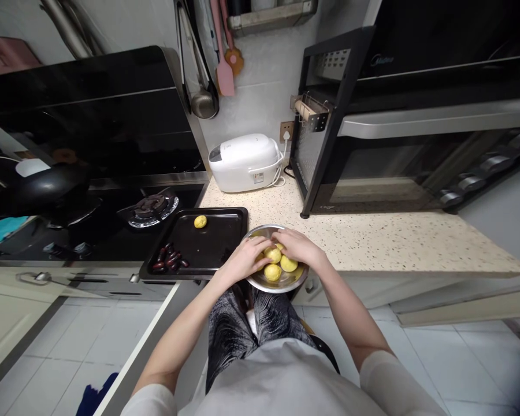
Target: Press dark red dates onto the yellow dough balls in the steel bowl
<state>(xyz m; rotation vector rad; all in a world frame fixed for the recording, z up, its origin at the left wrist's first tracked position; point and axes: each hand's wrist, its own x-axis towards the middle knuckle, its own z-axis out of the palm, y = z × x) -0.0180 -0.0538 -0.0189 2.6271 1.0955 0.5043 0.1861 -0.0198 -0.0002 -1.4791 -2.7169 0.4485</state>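
Note:
A metal bowl (293,284) at the counter's front edge holds several yellow balls (273,272) with a lumpy, dough-like surface. My left hand (244,258) reaches over the bowl's left side, its fingers curled against a yellow ball. From the right, my right hand (300,246) comes in over the far rim with bent fingers around another yellow ball, partly hidden beneath them. Left of the bowl lies a black baking tray (219,237). On it are a single yellow ball (200,222) and a cluster of glossy dark red oblong pieces (170,258).
Behind the bowl stands a white appliance (247,163) with a coiled cord. A black rack (325,133) with an oven (381,173) rises on the right. To the left are a gas burner (151,207) and a wok (39,188). An open drawer (156,341) juts out below the tray.

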